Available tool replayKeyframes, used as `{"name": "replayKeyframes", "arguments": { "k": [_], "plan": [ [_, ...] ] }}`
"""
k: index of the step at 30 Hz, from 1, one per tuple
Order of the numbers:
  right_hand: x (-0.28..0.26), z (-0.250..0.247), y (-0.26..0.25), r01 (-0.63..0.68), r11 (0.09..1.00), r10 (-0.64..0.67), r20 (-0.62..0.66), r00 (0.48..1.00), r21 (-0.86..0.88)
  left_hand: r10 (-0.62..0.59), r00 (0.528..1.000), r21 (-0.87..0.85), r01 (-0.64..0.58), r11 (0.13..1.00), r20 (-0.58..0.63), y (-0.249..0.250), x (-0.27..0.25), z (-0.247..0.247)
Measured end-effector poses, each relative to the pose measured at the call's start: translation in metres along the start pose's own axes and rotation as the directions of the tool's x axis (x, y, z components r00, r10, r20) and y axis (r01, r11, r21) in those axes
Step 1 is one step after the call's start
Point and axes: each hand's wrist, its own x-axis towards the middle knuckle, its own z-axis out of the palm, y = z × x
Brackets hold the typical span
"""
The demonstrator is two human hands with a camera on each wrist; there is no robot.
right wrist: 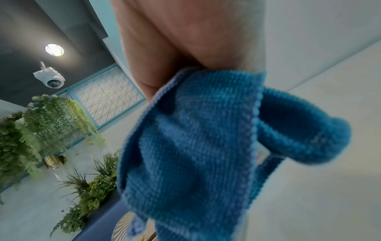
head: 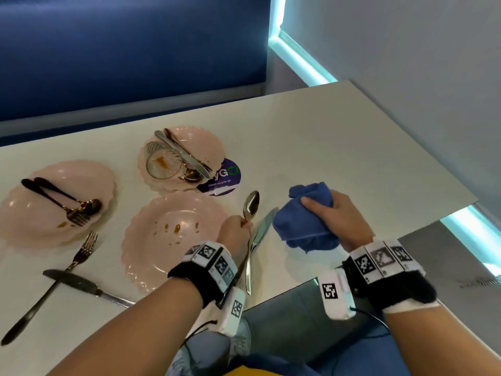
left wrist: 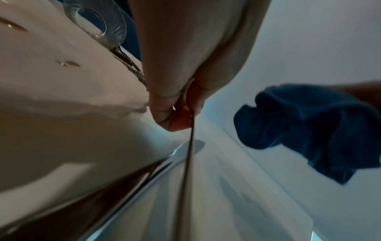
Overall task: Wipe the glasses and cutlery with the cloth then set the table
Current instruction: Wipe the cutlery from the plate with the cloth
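Head downward; wrists close, perhaps upward.

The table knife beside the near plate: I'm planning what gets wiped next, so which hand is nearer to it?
Left. The left hand holds the spoon right beside the table knife; the right hand, gripping the blue cloth, is farther right.

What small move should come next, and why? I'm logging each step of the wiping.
Probably bring the blue cloth and the spoon together and wrap the cloth round the bowl. The left hand holds the spoon upright by its handle, bowl bare; the right hand grips the bunched cloth just beside it, not touching. A knife lies on the table between them.
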Motion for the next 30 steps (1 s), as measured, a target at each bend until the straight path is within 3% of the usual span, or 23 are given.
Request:
{"name": "replayKeyframes", "arguments": {
  "k": [4,8,14,21,30],
  "plan": [
    [-0.001,0.009,-0.003,-0.019,1.000,0.018,0.058,0.998,0.019,0.044,0.999,0.230,-0.045,0.972,0.008,0.000,0.001,0.000],
    [0.001,0.018,-0.002,-0.043,0.999,0.041,0.096,0.995,0.014,-0.020,1.000,0.368,0.022,0.929,-0.009,-0.003,0.007,-0.010],
    [0.007,0.029,-0.009,-0.018,1.000,0.019,0.137,0.990,-0.004,0.003,1.000,0.416,0.004,0.910,-0.016,-0.008,0.007,-0.013],
    [0.012,0.045,-0.011,-0.018,0.999,0.022,0.155,0.988,-0.028,-0.015,0.993,0.413,0.062,0.908,-0.115,-0.016,0.004,-0.009],
    [0.015,0.046,-0.012,-0.016,0.998,0.025,0.155,0.988,-0.061,0.024,0.995,0.387,0.016,0.922,-0.098,-0.019,-0.005,-0.015]
  ]
}}
